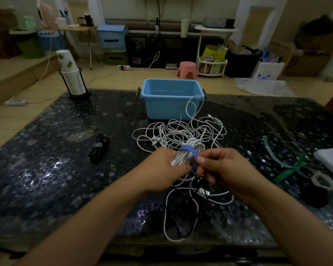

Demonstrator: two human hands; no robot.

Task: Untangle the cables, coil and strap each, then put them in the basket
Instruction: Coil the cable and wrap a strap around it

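My left hand (162, 167) grips a coiled white cable (183, 157) over the middle of the table. A blue strap (188, 150) loops around that coil, and my right hand (221, 169) pinches the strap's end. Behind the hands lies a tangle of white cables (181, 131), one loop rising against the blue basket (171, 98), which looks empty. More white and black cable (181, 212) trails below my hands toward the table's near edge. A coiled, strapped black cable (98, 148) lies to the left.
Loose straps, a green one (290, 170) and a pale one (273, 152), lie at the right with white rings (323, 181) and a black round object (313, 195). A stack of paper cups (71, 75) in a holder stands at the table's far left corner.
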